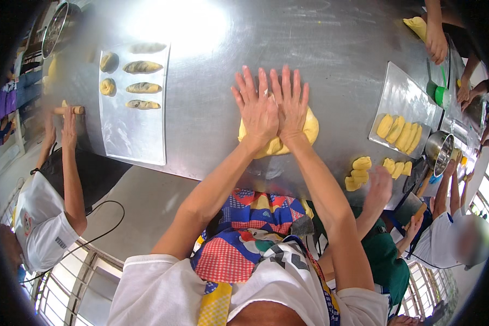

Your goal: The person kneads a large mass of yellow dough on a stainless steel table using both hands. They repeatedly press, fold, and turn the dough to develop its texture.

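A mound of pale yellow dough (311, 127) lies on the stainless steel table (212, 102) in front of me. My left hand (256, 112) presses on it from above, palm down, with its fingers spread past the far side. Beside it, my right hand (291, 106) bears down on the same dough, its thumb side touching the left hand. Both arms are stretched straight out. Bits of dough cling to the left hand near the thumb. Most of the dough's middle is hidden under my hands.
To the left, a metal tray (134, 136) holds several shaped dough pieces; a co-worker there uses a rolling pin (68, 110). At right are another tray (407, 87) with dough rolls, loose dough pieces (360, 163), a steel bowl (437, 153) and a co-worker's hand (378, 187) close by.
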